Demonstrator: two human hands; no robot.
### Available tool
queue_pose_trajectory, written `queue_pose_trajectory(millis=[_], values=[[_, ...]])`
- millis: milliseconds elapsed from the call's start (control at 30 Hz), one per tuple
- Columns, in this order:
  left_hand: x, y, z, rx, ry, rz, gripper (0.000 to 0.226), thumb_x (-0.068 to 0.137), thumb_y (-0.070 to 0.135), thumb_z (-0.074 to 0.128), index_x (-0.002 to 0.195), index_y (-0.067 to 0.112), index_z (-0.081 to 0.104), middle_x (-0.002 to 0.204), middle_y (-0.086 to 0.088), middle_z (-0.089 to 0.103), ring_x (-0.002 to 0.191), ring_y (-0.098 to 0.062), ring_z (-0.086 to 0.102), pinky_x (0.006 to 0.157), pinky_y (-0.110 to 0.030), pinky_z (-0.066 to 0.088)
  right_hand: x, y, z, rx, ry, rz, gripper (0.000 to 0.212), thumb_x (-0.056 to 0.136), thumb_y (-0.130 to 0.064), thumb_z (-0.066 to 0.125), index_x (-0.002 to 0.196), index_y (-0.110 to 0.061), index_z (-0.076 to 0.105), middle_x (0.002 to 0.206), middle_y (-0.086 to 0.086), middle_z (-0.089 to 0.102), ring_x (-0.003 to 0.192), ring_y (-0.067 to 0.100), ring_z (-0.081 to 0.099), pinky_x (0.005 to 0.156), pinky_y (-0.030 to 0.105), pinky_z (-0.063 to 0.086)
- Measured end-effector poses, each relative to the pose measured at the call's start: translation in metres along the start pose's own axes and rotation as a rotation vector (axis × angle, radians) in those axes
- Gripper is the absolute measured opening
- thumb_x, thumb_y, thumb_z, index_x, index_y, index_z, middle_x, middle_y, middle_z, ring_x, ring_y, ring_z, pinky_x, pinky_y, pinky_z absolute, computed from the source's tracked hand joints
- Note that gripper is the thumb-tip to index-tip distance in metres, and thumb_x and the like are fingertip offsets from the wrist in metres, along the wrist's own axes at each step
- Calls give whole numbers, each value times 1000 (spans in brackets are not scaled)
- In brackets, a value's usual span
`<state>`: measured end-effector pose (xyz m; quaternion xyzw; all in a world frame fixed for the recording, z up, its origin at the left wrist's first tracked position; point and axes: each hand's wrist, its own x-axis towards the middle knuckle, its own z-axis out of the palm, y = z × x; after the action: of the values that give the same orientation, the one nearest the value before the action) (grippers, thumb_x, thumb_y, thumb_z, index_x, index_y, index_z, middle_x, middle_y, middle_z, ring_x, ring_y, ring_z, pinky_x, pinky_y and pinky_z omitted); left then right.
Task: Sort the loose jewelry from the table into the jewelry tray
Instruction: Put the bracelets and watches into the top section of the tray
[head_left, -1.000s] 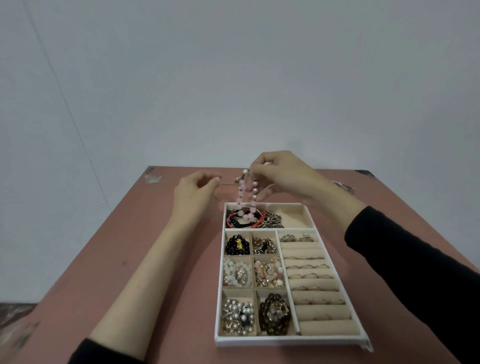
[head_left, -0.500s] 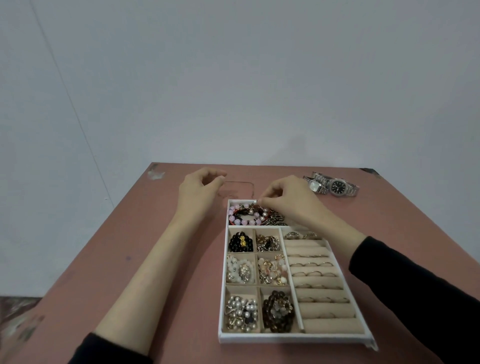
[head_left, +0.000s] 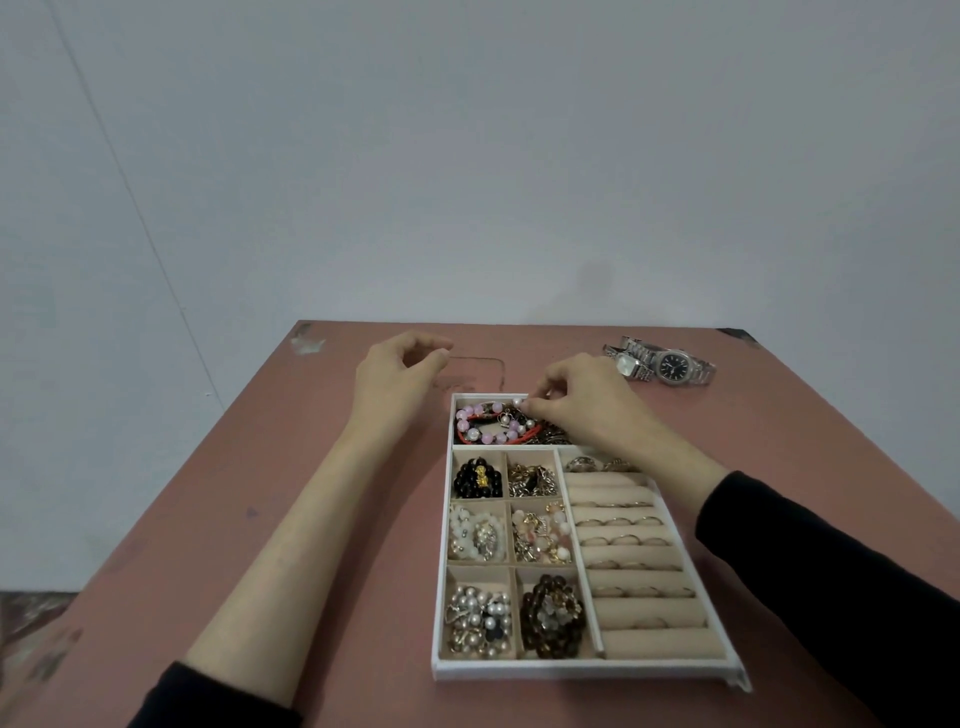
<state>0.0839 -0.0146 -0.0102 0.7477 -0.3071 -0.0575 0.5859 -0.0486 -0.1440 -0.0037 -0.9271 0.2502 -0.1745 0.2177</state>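
Observation:
A white jewelry tray (head_left: 582, 671) with beige compartments lies on the reddish table (head_left: 249, 519). Its far-left compartment holds a pink bead bracelet (head_left: 480, 417) on top of a red cord and dark chains. My right hand (head_left: 587, 408) hangs over that compartment, fingers curled, with thumb and forefinger pinching the bracelet's far end. My left hand (head_left: 397, 379) hovers just left of the tray's far corner, fingers loosely curled around nothing. Two loose watches lie on the table beyond the tray: a dark-faced silver watch (head_left: 675, 366) and a smaller square-faced watch (head_left: 629, 365).
The tray's small compartments hold black beads, gold chains, pearls and brown beads; its right side has ring rolls (head_left: 639, 571) with several rings. The table's far edge meets a pale wall. A chipped spot (head_left: 307, 343) marks the far-left corner.
My right hand lowered the hanging pink bracelet into the far-left compartment and stays on it. The watches came into sight behind it. My left hand has hardly moved.

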Motion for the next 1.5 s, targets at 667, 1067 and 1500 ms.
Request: queue_pose_trajectory(millis=[667, 1067, 1500], values=[[0, -5, 7, 33, -67, 77, 12, 86, 18, 61, 94, 23, 69, 94, 1, 70, 92, -13, 62, 87, -33, 48, 27, 109, -73, -232, 35, 378, 22, 74, -16, 60, 89, -2, 68, 84, 15, 67, 80, 30, 60, 63, 31, 44], [0, -5, 7, 10, -71, 69, 12, 86, 19, 61, 93, 23, 69, 94, 1, 69, 91, -13, 62, 85, -30, 47, 29, 99, -68, -79, 204, 343, 19, 80, -9, 58, 92, 6, 63, 76, 10, 55, 69, 24, 46, 50, 26, 28], [-14, 14, 4, -69, -219, 192, 34, 87, 29, 61, 121, 34, 55, 109, 13, 65, 103, -1, 59, 88, -21, 46, 16, -11, -79, 482, 115, 49, 13, 84, -12, 61, 73, -17, 59, 69, -1, 61, 63, 7, 53, 57, 17, 37]])
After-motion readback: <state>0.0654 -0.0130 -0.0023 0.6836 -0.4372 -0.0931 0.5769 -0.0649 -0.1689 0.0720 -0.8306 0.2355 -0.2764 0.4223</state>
